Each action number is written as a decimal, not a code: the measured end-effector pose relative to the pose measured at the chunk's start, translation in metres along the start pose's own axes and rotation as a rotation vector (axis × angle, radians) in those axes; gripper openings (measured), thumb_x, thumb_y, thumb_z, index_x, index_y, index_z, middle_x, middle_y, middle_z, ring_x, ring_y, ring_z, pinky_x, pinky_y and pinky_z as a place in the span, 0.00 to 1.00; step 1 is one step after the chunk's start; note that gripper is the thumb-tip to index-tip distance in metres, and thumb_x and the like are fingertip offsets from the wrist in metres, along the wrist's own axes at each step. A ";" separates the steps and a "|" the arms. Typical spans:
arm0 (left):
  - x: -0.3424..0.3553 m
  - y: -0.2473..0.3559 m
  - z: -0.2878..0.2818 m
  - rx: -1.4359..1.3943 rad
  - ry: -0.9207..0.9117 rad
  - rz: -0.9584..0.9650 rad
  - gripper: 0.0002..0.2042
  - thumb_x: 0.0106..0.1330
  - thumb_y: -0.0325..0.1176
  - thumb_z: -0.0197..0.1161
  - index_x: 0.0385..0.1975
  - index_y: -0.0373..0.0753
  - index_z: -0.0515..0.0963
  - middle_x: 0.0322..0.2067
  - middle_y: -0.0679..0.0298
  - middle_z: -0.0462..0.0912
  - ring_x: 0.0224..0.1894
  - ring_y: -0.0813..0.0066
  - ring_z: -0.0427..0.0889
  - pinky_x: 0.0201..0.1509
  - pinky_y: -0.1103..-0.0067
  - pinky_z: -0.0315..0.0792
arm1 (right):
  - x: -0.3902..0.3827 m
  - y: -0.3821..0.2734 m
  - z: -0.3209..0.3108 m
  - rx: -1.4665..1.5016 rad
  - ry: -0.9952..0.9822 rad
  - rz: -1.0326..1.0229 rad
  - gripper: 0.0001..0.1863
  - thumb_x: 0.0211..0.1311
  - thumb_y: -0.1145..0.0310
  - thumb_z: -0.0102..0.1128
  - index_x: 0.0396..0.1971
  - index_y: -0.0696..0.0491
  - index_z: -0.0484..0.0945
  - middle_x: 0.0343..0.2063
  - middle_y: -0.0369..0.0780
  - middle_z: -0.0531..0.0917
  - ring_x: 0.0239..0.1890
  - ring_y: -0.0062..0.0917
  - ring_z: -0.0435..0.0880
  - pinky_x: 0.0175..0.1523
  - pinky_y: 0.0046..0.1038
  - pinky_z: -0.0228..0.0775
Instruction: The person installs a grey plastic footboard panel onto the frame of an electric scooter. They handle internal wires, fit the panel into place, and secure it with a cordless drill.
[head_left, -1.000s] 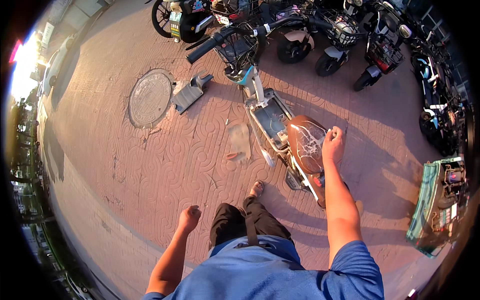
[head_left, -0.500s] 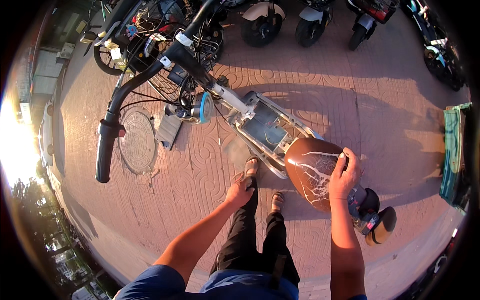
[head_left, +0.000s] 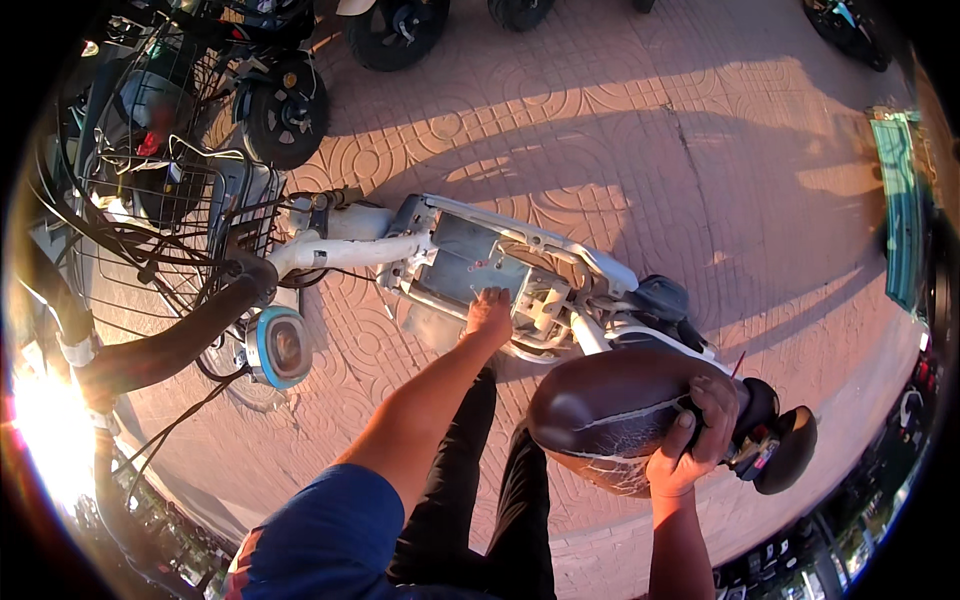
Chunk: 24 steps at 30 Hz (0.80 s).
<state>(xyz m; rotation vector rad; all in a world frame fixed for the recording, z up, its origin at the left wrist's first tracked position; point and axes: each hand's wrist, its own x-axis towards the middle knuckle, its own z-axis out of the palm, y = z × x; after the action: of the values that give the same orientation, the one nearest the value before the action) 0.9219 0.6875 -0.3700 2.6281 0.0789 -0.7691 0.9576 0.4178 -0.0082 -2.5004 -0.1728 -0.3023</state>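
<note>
A small electric bike with a stripped white frame stands in front of me. Its brown saddle (head_left: 610, 405) has a cracked, peeling cover. My right hand (head_left: 698, 435) grips the saddle's rear end, thumb on the near side and fingers over the top. Ahead of the saddle lies an uncovered grey floor compartment (head_left: 465, 262) with thin loose wires in it. At its near rear edge, my left hand (head_left: 490, 315) reaches down with fingers bunched together; what they pinch, if anything, is too small to make out.
The black handlebar (head_left: 175, 345), a blue-rimmed headlight (head_left: 280, 347) and a wire basket (head_left: 185, 195) fill the left side. Parked two-wheelers, one with a black wheel (head_left: 285, 112), line the far side. A teal bench-like object (head_left: 895, 205) stands at far right on the patterned paving.
My view has moved closer to the bike. My left hand has gone from beside my leg to the floor compartment. My right hand has shifted from resting on the saddle to gripping its rear.
</note>
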 end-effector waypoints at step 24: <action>0.035 -0.050 -0.019 0.145 -0.113 0.121 0.09 0.62 0.30 0.61 0.35 0.45 0.89 0.34 0.56 0.90 0.41 0.58 0.92 0.40 0.64 0.83 | -0.005 -0.002 0.002 -0.031 -0.010 0.015 0.10 0.73 0.67 0.53 0.43 0.58 0.79 0.43 0.48 0.85 0.46 0.43 0.84 0.56 0.43 0.76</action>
<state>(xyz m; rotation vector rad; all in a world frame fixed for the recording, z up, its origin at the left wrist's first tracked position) 0.9531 0.7390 -0.3918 2.6883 -0.1718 -0.9098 0.9530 0.4200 -0.0095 -2.5330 -0.1542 -0.2890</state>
